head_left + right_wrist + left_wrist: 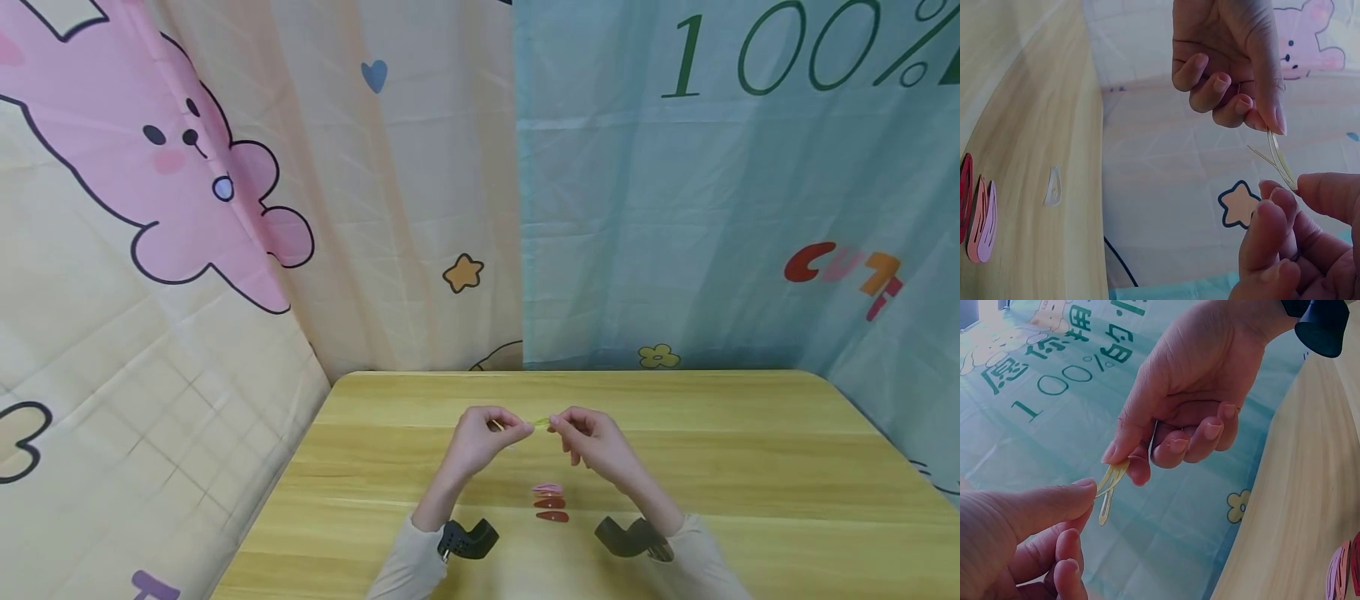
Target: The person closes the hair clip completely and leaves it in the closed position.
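Observation:
A yellow snap hair clip (pixel 542 422) is held above the table between both hands, its inner tongue standing out from the frame in the left wrist view. My left hand (pixel 483 435) pinches one end between thumb and index finger. At the other end, the thumb and index finger of my right hand (pixel 594 439) pinch it too. The remaining fingers of the right hand (pixel 1191 400) are loosely curled. Below the hands, a pink hair clip (pixel 547 488) and a red hair clip (pixel 552 517) lie in a short column with others.
A white hair clip (pixel 1053 186) lies apart on the wooden table (pixel 360 500). The row of clips also includes an orange clip (pixel 975 231). Printed curtains (pixel 420 208) hang behind and to the side of the table. Each wrist wears a dark camera mount (pixel 468 540).

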{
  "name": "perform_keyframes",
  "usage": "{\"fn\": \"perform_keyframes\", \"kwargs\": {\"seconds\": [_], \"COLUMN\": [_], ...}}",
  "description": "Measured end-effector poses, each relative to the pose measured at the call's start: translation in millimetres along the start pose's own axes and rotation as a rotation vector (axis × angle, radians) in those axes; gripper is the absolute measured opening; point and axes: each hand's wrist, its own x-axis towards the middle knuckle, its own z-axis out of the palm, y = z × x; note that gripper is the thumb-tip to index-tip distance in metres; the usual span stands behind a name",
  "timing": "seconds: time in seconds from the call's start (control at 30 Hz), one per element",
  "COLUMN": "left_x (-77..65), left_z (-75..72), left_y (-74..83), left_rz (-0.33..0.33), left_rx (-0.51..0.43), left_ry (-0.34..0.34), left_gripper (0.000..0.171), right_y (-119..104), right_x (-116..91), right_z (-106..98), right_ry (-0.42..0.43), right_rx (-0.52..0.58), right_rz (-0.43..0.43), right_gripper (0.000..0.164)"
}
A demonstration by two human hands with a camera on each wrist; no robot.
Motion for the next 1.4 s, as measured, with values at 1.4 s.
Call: {"fn": "perform_keyframes", "kwargs": {"seconds": [1.4], "left_x": [1.2], "left_z": [5.4], "left_y": [-9.7], "left_rz": [0.032], "left_rx": [-0.009], "left_ry": [-0.155], "left_gripper": [0.026], "right_y": [2.2], "right_x": [1.2], "right_z": [9.4], "right_ry": [-0.055], "right_rx": [0.085], "right_rz": [0.0], "right_gripper": [0.022]}}
